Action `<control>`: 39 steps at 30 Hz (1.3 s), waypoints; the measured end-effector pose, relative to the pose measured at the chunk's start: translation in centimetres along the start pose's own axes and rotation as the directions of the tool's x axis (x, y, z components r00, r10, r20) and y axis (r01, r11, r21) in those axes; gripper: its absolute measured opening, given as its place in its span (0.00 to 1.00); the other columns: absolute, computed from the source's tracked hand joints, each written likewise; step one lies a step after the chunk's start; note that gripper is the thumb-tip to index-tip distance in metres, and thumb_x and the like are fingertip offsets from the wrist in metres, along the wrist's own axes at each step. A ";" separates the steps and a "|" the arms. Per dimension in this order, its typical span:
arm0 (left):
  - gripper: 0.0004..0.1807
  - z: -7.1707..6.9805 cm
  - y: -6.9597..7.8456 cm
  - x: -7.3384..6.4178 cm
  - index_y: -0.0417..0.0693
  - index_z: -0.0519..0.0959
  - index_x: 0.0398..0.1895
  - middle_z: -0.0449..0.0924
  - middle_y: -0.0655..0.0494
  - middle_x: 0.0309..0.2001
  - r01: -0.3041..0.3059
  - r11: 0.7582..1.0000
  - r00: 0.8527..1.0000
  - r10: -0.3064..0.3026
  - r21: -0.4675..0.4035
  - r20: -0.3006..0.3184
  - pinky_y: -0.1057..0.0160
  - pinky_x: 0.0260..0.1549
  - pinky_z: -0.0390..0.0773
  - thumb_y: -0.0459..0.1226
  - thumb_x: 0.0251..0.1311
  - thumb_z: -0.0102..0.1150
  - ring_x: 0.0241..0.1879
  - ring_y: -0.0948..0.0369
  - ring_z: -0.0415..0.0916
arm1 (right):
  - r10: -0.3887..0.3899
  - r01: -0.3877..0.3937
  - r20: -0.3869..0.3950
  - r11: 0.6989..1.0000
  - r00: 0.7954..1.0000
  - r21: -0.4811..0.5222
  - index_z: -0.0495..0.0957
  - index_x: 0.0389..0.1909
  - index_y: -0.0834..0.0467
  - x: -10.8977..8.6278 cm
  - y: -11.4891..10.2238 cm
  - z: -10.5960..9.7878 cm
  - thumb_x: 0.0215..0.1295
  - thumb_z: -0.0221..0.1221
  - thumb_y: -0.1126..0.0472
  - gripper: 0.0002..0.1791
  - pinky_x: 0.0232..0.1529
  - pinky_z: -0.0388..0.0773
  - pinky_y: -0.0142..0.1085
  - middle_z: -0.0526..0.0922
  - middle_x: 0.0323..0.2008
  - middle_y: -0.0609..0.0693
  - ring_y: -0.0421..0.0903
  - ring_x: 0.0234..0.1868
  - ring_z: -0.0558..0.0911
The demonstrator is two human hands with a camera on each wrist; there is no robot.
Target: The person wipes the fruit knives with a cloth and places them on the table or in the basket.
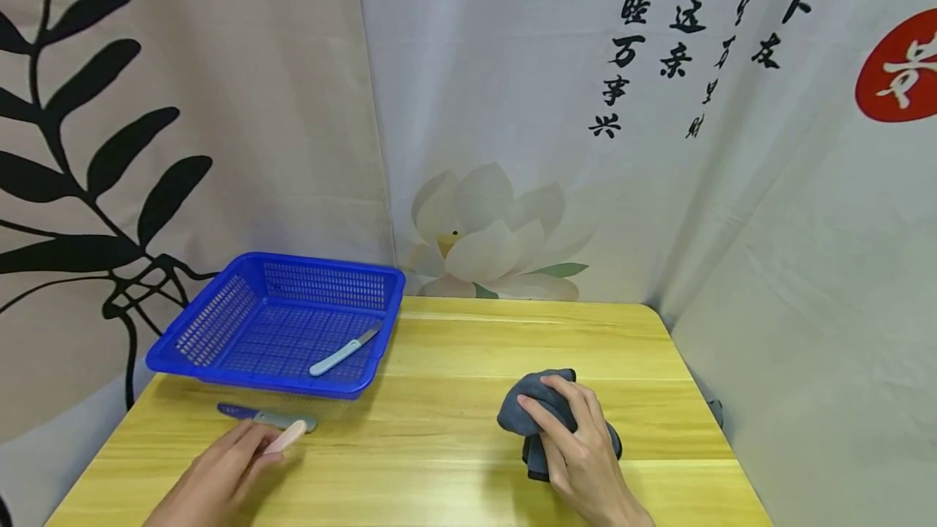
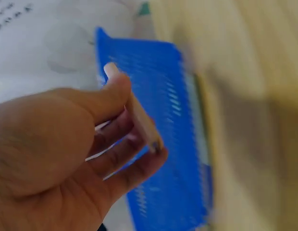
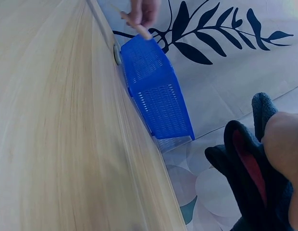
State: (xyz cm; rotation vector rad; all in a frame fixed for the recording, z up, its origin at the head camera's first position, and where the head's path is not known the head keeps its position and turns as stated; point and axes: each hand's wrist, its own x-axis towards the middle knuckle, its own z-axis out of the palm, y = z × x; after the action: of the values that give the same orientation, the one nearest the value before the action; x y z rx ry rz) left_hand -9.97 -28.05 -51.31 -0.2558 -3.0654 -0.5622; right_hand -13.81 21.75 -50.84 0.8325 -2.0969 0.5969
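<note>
My left hand (image 1: pixel 220 466) pinches a small knife by its pale pink handle (image 1: pixel 286 437) between thumb and fingertips, above the table's left front. Its blade is mostly hidden by my fingers. Just beyond that hand lies a second knife (image 1: pixel 289 421), with a grey-green handle and a blue blade end. My right hand (image 1: pixel 586 454) grips a bunched dark grey cloth (image 1: pixel 529 405) with black edging, over the right part of the table. Inside the cloth's fold, a dark red strip (image 3: pixel 250 161) shows in the right wrist view.
A blue plastic basket (image 1: pixel 274 265) stands at the table's back left and sticks out past the edge. A knife with a light blue handle (image 1: pixel 340 356) lies in it. White printed curtains (image 1: pixel 483 88) hang behind the wooden table (image 1: pixel 454 348).
</note>
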 end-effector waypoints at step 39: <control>0.20 0.2 15.5 5.4 0.53 0.76 0.60 0.86 0.61 0.46 -0.535 0.682 0.842 0.382 -0.499 -0.381 0.66 0.43 0.93 0.29 0.74 0.73 0.46 0.70 0.88 | 0.053 -0.054 -0.014 0.999 0.998 -0.004 0.89 0.67 0.47 -0.1 0.2 -0.8 0.94 0.46 0.52 0.23 0.78 0.66 0.28 0.83 0.69 0.62 0.60 0.64 0.79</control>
State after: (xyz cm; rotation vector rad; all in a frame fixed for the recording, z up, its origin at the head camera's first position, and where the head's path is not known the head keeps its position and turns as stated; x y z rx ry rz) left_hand -12.77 -12.82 -45.79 -0.8671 -2.3396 -1.3643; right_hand -13.51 22.49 -50.50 0.7698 -2.1131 0.6242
